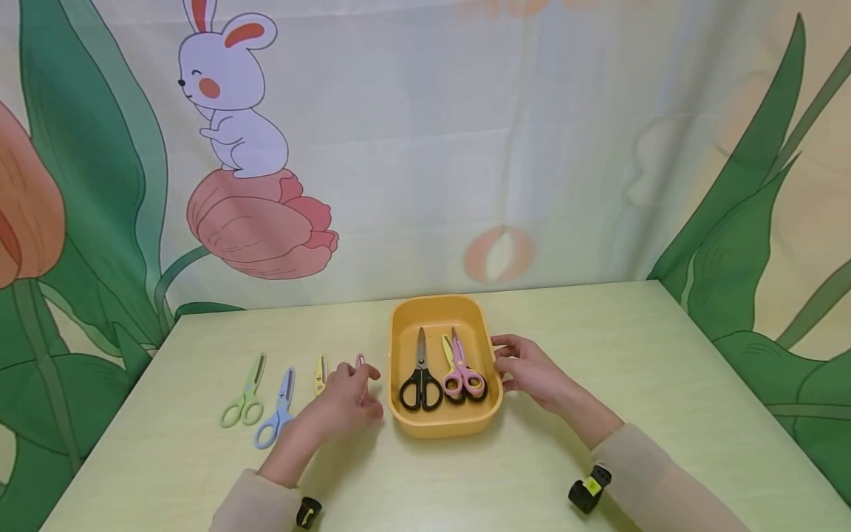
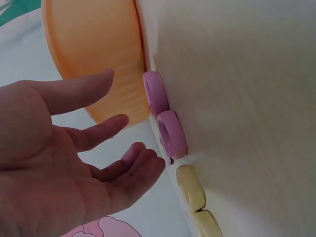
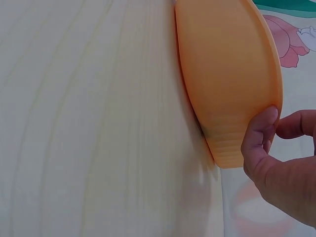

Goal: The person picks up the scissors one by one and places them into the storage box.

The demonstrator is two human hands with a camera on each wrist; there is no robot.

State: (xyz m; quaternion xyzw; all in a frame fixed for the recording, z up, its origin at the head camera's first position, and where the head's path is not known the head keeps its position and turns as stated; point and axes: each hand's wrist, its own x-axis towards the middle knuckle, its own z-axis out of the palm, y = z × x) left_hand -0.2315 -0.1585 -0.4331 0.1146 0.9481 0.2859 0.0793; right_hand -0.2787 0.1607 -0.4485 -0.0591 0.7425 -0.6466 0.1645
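The left hand (image 1: 347, 399), fingers spread, hovers by pink scissors (image 2: 176, 140) on the bench (image 1: 439, 488), just left of the tray (image 1: 442, 428). The right hand (image 1: 534, 375) pinches the tray's rim. Inside are black scissors (image 1: 421, 368) (others lie beside them); yellow (image 1: 320, 375), blue (image 1: 286, 393) and green pairs (image 1: 253, 386) lie farther left.

Soft shadows mark the table (image 1: 691, 369), bright in head view, dimmer in wrist views.
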